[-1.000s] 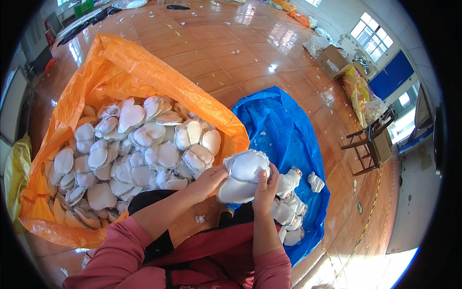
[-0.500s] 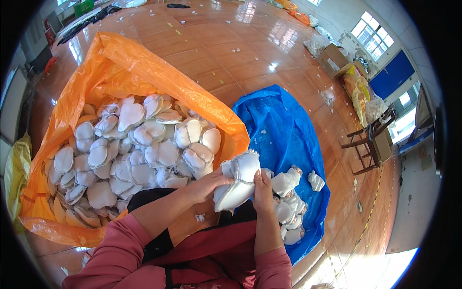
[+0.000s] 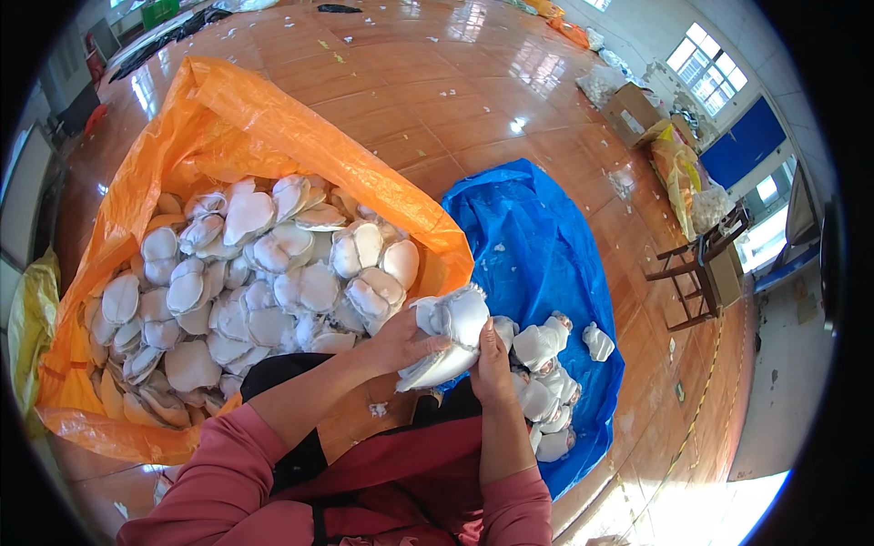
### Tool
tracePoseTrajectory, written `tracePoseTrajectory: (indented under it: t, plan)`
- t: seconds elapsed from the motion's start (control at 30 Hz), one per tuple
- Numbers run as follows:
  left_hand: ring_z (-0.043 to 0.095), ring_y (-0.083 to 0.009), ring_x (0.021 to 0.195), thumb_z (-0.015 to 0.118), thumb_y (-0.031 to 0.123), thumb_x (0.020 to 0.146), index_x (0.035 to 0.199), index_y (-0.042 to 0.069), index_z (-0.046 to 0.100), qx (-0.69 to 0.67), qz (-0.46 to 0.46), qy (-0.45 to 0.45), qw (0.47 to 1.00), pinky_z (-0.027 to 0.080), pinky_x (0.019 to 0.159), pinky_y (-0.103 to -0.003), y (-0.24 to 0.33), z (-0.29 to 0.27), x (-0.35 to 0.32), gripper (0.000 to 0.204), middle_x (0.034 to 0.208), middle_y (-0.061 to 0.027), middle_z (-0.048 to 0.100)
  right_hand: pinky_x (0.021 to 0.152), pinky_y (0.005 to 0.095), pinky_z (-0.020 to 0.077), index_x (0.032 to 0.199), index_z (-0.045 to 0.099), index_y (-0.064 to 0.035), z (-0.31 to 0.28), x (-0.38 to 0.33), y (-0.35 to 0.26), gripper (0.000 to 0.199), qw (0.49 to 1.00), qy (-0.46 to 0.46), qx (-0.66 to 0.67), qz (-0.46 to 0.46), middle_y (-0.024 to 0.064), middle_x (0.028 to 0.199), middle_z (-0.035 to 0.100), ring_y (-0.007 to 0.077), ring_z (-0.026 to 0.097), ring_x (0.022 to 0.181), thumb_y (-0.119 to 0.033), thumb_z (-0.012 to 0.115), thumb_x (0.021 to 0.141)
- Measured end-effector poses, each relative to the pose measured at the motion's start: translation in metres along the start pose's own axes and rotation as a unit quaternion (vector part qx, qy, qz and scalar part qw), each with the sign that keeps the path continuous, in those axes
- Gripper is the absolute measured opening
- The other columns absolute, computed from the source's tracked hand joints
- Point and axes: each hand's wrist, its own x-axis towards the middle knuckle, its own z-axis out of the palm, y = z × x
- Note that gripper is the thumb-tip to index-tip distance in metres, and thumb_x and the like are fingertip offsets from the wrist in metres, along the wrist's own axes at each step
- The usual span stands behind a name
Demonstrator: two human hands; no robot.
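Observation:
Between my hands is a white stuffed fabric piece (image 3: 458,318), made of rounded padded lobes with a fuzzy upper edge. My left hand (image 3: 407,341) grips its left side, the fingers lying over the lower lobe. On the right edge, my right hand (image 3: 492,362) pinches it with the thumb on top; some fingers are hidden behind. To the left, an orange woven sack (image 3: 273,105) with its mouth wide open holds a heap of similar flat, white fabric pieces (image 3: 250,214). Rounder white stuffed pieces (image 3: 539,346) lie on a blue sheet or sack (image 3: 519,227) at the right.
A wooden chair (image 3: 696,268) stands at the right, with a cardboard box (image 3: 628,114) and a yellow bag (image 3: 675,164) along the far right wall. White scraps dot the brown tiled floor (image 3: 391,73). A yellow-green sack (image 3: 35,318) sits at the far left.
The white fabric piece has tilted, so its lower lobe swings up and looks flatter. My left hand has slid a little up and across it, while the right keeps its hold.

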Motion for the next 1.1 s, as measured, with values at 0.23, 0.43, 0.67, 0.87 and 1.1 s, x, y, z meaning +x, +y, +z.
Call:
tracePoseTrajectory:
  t: [0.23,0.43,0.67,0.87,1.1]
  plan:
    - [0.051,-0.0150,0.116,0.080,0.037,0.083,0.135,0.005,0.044,0.003,0.047,0.046,0.998,0.042,0.101,-0.033,-0.012,0.004,-0.009,0.072,0.127,-0.0058,0.052,0.099,0.0403,0.0482,0.132,0.052,-0.0036,0.000,-0.004,0.001,0.052,0.995,-0.050,0.077,0.031,0.0099,0.126,0.061,0.0236,0.060,0.114,-0.047,0.047,0.102]
    - [0.053,-0.0143,0.113,0.082,0.038,0.080,0.131,0.004,0.048,-0.047,-0.017,0.006,0.999,0.044,0.099,-0.032,0.002,0.002,-0.006,0.070,0.118,-0.0051,0.059,0.101,0.0426,0.0471,0.133,0.052,-0.0041,0.004,-0.003,0.002,0.052,0.994,-0.032,0.099,0.024,0.0099,0.128,0.060,0.0249,0.058,0.116,-0.046,0.047,0.102]
    - [0.055,-0.0139,0.112,0.084,0.029,0.080,0.130,0.005,0.051,-0.060,-0.116,0.002,0.991,0.045,0.098,-0.032,0.023,0.004,-0.004,0.065,0.117,-0.0036,0.061,0.100,0.0439,0.0483,0.131,0.053,-0.0040,0.000,0.000,0.003,0.050,0.986,-0.018,0.161,0.043,0.0109,0.127,0.061,0.0262,0.059,0.115,-0.044,0.048,0.102]
    - [0.055,-0.0134,0.113,0.089,0.021,0.073,0.132,0.009,0.051,-0.130,-0.082,0.001,0.988,0.044,0.100,-0.032,0.018,0.008,-0.006,0.071,0.117,-0.0012,0.061,0.096,0.0410,0.0514,0.129,0.054,-0.0055,0.005,-0.003,-0.004,0.045,0.991,-0.028,0.134,0.006,0.0092,0.123,0.063,0.0234,0.062,0.110,-0.041,0.051,0.101]
    - [0.057,-0.0192,0.115,0.089,0.025,0.073,0.131,0.001,0.051,-0.048,-0.131,-0.042,0.989,0.045,0.100,-0.033,0.026,0.001,-0.008,0.073,0.120,-0.0089,0.060,0.095,0.0371,0.0519,0.132,0.053,-0.0063,0.005,-0.005,0.000,0.041,0.993,-0.027,0.118,0.015,0.0071,0.122,0.063,0.0205,0.062,0.109,-0.035,0.050,0.103]
